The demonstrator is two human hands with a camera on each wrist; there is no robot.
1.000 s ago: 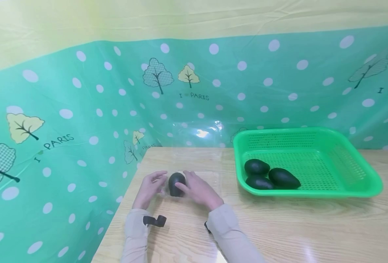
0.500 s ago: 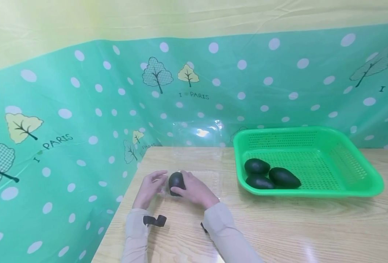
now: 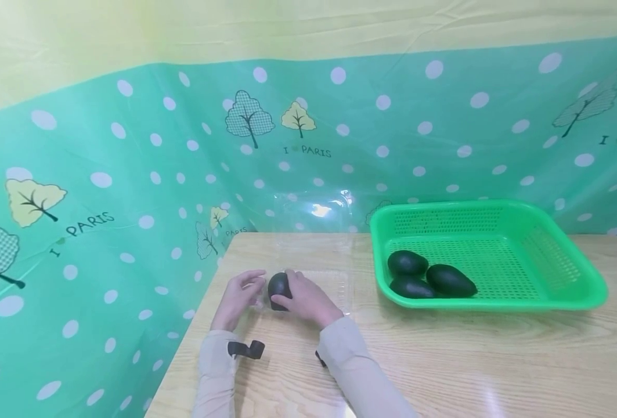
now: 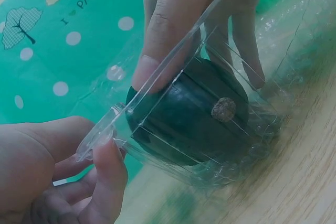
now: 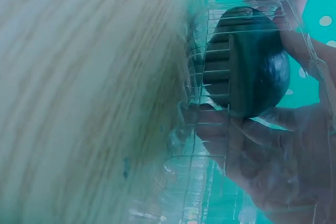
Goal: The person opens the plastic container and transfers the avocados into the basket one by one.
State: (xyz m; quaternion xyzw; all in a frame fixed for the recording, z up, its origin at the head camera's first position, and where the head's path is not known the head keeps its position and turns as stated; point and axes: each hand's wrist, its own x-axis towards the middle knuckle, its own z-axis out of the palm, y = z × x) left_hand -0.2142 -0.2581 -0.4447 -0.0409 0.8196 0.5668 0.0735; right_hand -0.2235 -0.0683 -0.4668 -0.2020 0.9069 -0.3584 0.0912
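Observation:
A clear plastic clamshell box (image 3: 336, 284) lies on the table, its lid (image 3: 313, 223) standing up at the back. Inside it, at the left end, is a dark avocado (image 3: 278, 288). My right hand (image 3: 312, 301) grips this avocado from above, thumb on the near side and fingers over the far side. In the left wrist view the avocado (image 4: 191, 114) shows through the ribbed wall, its stem end facing that camera. My left hand (image 3: 239, 297) pinches the box's left rim between thumb and fingers. The right wrist view sees the avocado (image 5: 257, 66) through the box's side.
To the right stands a green plastic basket (image 3: 554, 302) with three avocados (image 3: 450, 280) in its left front corner. A polka-dot curtain (image 3: 130, 232) hangs along the left and back of the wooden table (image 3: 444, 360).
My right hand has shifted a little to the left with the avocado, wrapping further over it. The avocado tilts slightly. My left hand stays at the box rim.

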